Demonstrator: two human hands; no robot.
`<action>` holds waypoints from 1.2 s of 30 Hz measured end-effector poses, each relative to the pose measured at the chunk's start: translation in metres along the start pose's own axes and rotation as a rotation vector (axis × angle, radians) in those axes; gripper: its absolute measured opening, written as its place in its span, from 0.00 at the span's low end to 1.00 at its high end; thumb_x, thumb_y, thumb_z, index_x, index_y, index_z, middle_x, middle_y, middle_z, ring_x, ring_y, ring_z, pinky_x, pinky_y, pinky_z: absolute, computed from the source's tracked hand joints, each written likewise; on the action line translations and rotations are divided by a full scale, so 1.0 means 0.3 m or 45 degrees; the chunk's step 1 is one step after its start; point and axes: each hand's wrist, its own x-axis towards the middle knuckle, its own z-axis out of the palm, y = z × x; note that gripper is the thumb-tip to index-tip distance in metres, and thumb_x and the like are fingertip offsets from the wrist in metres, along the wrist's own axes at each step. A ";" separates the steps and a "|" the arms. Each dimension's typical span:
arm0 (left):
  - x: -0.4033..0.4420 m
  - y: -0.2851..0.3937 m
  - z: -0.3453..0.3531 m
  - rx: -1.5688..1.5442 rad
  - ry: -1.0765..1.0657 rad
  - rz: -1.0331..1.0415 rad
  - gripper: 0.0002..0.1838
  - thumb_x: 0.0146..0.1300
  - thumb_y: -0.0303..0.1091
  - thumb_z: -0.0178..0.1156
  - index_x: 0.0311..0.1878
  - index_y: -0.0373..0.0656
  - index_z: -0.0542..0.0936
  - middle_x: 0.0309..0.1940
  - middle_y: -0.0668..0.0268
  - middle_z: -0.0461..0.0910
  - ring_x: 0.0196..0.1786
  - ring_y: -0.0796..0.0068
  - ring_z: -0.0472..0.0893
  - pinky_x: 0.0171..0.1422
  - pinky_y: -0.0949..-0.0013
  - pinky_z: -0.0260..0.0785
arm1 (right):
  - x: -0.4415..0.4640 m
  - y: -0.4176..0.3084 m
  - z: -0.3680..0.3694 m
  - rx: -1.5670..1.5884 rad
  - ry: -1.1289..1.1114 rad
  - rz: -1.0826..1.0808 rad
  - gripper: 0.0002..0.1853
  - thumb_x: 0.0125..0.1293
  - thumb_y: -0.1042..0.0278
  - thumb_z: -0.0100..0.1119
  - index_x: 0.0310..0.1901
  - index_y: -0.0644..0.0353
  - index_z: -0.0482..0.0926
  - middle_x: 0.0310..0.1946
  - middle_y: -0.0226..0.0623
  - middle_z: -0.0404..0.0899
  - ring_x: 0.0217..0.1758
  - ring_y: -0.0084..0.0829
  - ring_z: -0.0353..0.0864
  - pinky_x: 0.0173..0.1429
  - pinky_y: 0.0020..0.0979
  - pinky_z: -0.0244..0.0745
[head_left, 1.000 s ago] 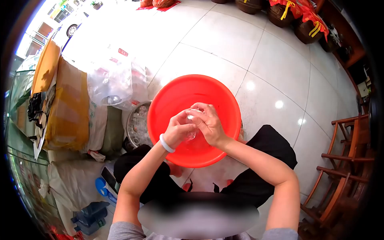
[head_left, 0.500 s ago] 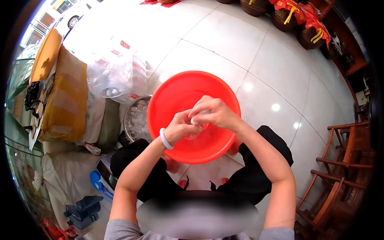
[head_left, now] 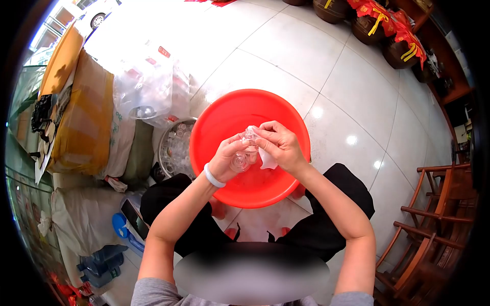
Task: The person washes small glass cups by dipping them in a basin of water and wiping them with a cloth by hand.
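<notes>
Over the red basin (head_left: 250, 102), my left hand (head_left: 227, 158) is closed round a small clear glass vessel (head_left: 240, 162); its rounded end faces up at me near the palm. The vessel's exact kind is hard to make out. My right hand (head_left: 283, 145) pinches a white cloth (head_left: 267, 160), which hangs below its fingers, and the fingertips press against the vessel's upper end. A pale band circles my left wrist. What lies on the basin floor is partly hidden beneath my hands.
Left of the red basin stands a metal basin (head_left: 166, 140) of clear glass pieces, beside plastic bags (head_left: 153, 92) and a taped cardboard box (head_left: 84, 117). Dark jars (head_left: 367, 28) with red covers line the far right. Wooden chairs (head_left: 434, 217) stand at the right.
My hands have moved slightly apart and turned the vessel, so more of it shows. The white cloth now hangs below my right hand, where before it was mostly hidden.
</notes>
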 end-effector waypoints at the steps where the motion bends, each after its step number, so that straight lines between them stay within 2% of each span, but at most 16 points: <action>1: 0.002 -0.007 -0.007 -0.034 0.032 -0.003 0.11 0.61 0.33 0.52 0.44 0.39 0.72 0.32 0.66 0.77 0.31 0.78 0.76 0.32 0.77 0.70 | -0.004 -0.008 0.005 -0.097 0.020 -0.027 0.12 0.58 0.72 0.58 0.44 0.63 0.79 0.35 0.35 0.74 0.38 0.24 0.76 0.37 0.25 0.72; 3: 0.009 -0.012 -0.004 -0.063 0.065 -0.001 0.11 0.63 0.37 0.51 0.42 0.40 0.73 0.32 0.67 0.77 0.32 0.79 0.77 0.33 0.77 0.71 | -0.010 -0.023 0.018 -0.180 0.018 -0.009 0.12 0.55 0.75 0.59 0.42 0.63 0.80 0.35 0.37 0.74 0.39 0.29 0.76 0.37 0.28 0.73; 5: 0.021 -0.017 0.012 -0.290 0.333 -0.008 0.13 0.64 0.41 0.49 0.41 0.42 0.74 0.32 0.68 0.78 0.33 0.79 0.77 0.34 0.76 0.71 | -0.014 -0.024 0.044 -0.456 -0.022 -0.503 0.11 0.52 0.79 0.58 0.39 0.63 0.80 0.35 0.37 0.74 0.37 0.33 0.75 0.37 0.31 0.73; 6: 0.033 -0.033 -0.026 -0.287 0.275 -0.040 0.17 0.65 0.47 0.44 0.41 0.44 0.74 0.32 0.68 0.78 0.33 0.77 0.78 0.36 0.74 0.72 | -0.024 -0.013 0.065 -0.497 -0.048 -0.505 0.12 0.48 0.81 0.58 0.37 0.62 0.80 0.34 0.36 0.74 0.36 0.36 0.75 0.37 0.32 0.74; 9: 0.040 -0.028 0.003 -0.261 0.272 -0.104 0.21 0.66 0.51 0.40 0.41 0.45 0.74 0.32 0.68 0.78 0.32 0.75 0.78 0.35 0.73 0.72 | -0.007 -0.006 0.041 -0.589 -0.069 -0.511 0.12 0.48 0.81 0.59 0.37 0.61 0.81 0.32 0.36 0.73 0.35 0.35 0.74 0.37 0.32 0.74; 10: 0.042 -0.027 -0.016 -0.226 0.107 -0.143 0.24 0.66 0.55 0.37 0.40 0.45 0.73 0.31 0.67 0.77 0.30 0.73 0.78 0.33 0.72 0.72 | -0.008 0.015 0.029 -0.496 -0.043 -0.439 0.13 0.47 0.81 0.59 0.37 0.59 0.81 0.32 0.36 0.73 0.35 0.35 0.74 0.37 0.31 0.74; 16: 0.044 -0.041 -0.053 -0.318 0.091 -0.265 0.25 0.66 0.57 0.35 0.41 0.45 0.72 0.30 0.67 0.76 0.28 0.73 0.77 0.31 0.71 0.72 | -0.006 0.053 0.013 -0.442 0.003 -0.329 0.13 0.46 0.80 0.59 0.36 0.59 0.81 0.32 0.37 0.73 0.39 0.35 0.74 0.38 0.31 0.74; 18: 0.048 -0.047 -0.042 -0.350 0.086 -0.270 0.25 0.67 0.57 0.33 0.42 0.45 0.71 0.30 0.67 0.76 0.28 0.73 0.77 0.30 0.71 0.72 | 0.008 0.044 0.030 -0.490 0.007 -0.392 0.11 0.47 0.79 0.58 0.34 0.60 0.81 0.31 0.36 0.73 0.38 0.35 0.73 0.38 0.32 0.73; 20: 0.049 -0.056 -0.030 -0.178 0.271 -0.246 0.26 0.67 0.58 0.31 0.43 0.46 0.70 0.32 0.66 0.75 0.29 0.73 0.77 0.29 0.70 0.72 | 0.018 0.035 0.045 -0.538 0.010 -0.452 0.08 0.48 0.78 0.57 0.32 0.60 0.80 0.31 0.35 0.74 0.38 0.35 0.73 0.39 0.33 0.73; 22: 0.049 -0.062 -0.019 -0.182 0.290 -0.280 0.26 0.67 0.58 0.30 0.43 0.46 0.70 0.32 0.66 0.76 0.29 0.73 0.77 0.29 0.70 0.73 | 0.020 0.032 0.053 -0.970 -0.298 -0.604 0.06 0.50 0.77 0.56 0.31 0.60 0.80 0.30 0.32 0.74 0.34 0.33 0.72 0.37 0.31 0.72; 26: 0.052 -0.059 -0.096 -0.180 0.255 -0.305 0.26 0.67 0.58 0.32 0.41 0.46 0.72 0.32 0.65 0.76 0.31 0.72 0.77 0.30 0.70 0.72 | 0.006 0.035 0.027 -1.081 -0.372 -0.516 0.03 0.51 0.75 0.56 0.28 0.59 0.79 0.30 0.31 0.75 0.33 0.33 0.71 0.38 0.32 0.71; 28: 0.060 -0.045 -0.109 -0.280 0.221 -0.292 0.27 0.66 0.58 0.34 0.41 0.44 0.72 0.34 0.61 0.77 0.29 0.71 0.76 0.33 0.68 0.71 | 0.002 0.051 -0.019 -1.165 -0.352 -0.364 0.03 0.51 0.74 0.57 0.28 0.60 0.79 0.31 0.32 0.76 0.34 0.34 0.72 0.38 0.33 0.71; 31: 0.064 -0.028 -0.085 -0.364 0.235 -0.207 0.28 0.66 0.58 0.34 0.42 0.43 0.72 0.34 0.59 0.77 0.29 0.70 0.76 0.35 0.67 0.71 | 0.011 0.009 -0.037 -0.550 -0.125 -0.069 0.07 0.54 0.71 0.56 0.36 0.58 0.80 0.34 0.37 0.75 0.41 0.37 0.73 0.45 0.34 0.71; 34: 0.076 -0.059 -0.101 -0.450 0.287 -0.166 0.26 0.67 0.57 0.34 0.43 0.44 0.72 0.37 0.61 0.77 0.35 0.69 0.76 0.38 0.66 0.71 | 0.030 -0.042 0.015 -0.418 -0.037 -0.255 0.11 0.54 0.69 0.57 0.40 0.59 0.79 0.38 0.38 0.74 0.42 0.39 0.73 0.45 0.35 0.71; 35: 0.083 -0.067 -0.099 -0.474 0.319 -0.129 0.26 0.67 0.56 0.33 0.43 0.44 0.72 0.39 0.62 0.77 0.38 0.69 0.76 0.40 0.66 0.71 | 0.022 -0.018 0.044 -0.600 -0.077 -0.383 0.13 0.54 0.67 0.57 0.42 0.58 0.77 0.41 0.40 0.73 0.44 0.38 0.73 0.45 0.35 0.70; 36: 0.092 -0.075 -0.092 -0.442 0.397 -0.137 0.26 0.67 0.56 0.32 0.43 0.45 0.72 0.42 0.64 0.76 0.43 0.69 0.76 0.45 0.63 0.71 | 0.001 -0.009 0.073 -0.760 -0.108 -0.422 0.12 0.55 0.67 0.57 0.40 0.59 0.77 0.40 0.40 0.73 0.43 0.39 0.73 0.44 0.36 0.70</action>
